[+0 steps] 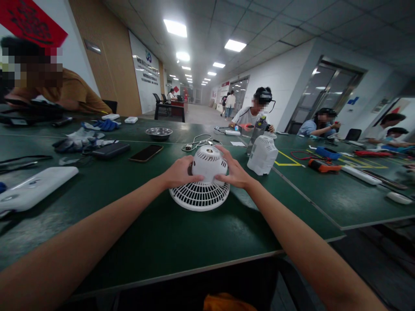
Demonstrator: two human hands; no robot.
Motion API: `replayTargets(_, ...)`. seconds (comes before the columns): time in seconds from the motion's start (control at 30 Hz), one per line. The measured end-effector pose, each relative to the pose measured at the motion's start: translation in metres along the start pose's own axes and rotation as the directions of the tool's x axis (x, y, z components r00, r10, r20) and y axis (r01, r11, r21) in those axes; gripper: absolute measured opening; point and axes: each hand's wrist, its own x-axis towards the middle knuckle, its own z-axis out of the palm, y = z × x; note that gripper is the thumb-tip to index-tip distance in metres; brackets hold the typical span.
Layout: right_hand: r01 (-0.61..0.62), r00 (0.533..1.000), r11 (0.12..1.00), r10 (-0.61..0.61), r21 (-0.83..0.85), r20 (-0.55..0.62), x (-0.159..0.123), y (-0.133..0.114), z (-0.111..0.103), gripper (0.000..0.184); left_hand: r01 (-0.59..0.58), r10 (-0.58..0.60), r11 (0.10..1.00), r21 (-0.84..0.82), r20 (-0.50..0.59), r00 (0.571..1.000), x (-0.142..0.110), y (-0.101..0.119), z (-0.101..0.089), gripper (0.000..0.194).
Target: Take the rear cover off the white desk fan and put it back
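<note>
A small white fan lies face down on the green table, its round grille flat on the surface and its domed motor housing pointing up. My left hand grips the left side of the housing with curled fingers. My right hand wraps the right side, fingers over the top. Both arms reach straight forward from the table's near edge. Just to the right of the fan stands a second white ribbed fan part, upright and untouched.
A black phone, a dark power bank, gloves, a metal bowl and a white cable lie beyond the fan. A white flat device sits left. Several people work around the tables. Orange tools lie right.
</note>
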Motion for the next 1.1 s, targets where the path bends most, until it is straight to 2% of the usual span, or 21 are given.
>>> replayTargets(0.23,-0.063,0.996,0.994,0.069,0.092,-0.061,0.003,-0.016,-0.002,0.092,0.056,-0.056,0.998,-0.011,0.003,0.998,0.0,0.001,0.002,0.065)
replayTargets(0.33,-0.083,0.994,0.991,0.09,0.105,-0.067,0.004,-0.019,-0.004,0.091,0.041,-0.04,0.999,-0.03,0.021,0.999,0.001,0.002,0.0,0.063)
replayTargets(0.47,-0.054,0.998,0.998,0.055,0.022,-0.019,0.003,-0.013,-0.005,0.094,0.008,-0.008,1.0,0.0,0.05,0.999,0.002,0.002,-0.002,0.065)
replayTargets(0.67,-0.074,0.989,0.996,0.079,-0.049,0.121,0.003,0.002,-0.012,0.107,-0.006,-0.01,0.984,0.177,0.085,0.996,0.005,0.0,-0.001,0.068)
replayTargets(0.77,-0.056,0.987,0.992,0.072,-0.114,0.143,0.004,0.006,-0.012,0.112,-0.029,0.006,0.972,0.232,0.098,0.995,0.006,-0.001,-0.001,0.068)
replayTargets(1.1,-0.004,0.984,0.989,0.031,-0.148,0.177,0.003,0.008,-0.014,0.112,-0.03,0.007,0.98,0.197,0.115,0.993,0.006,-0.005,-0.001,0.07)
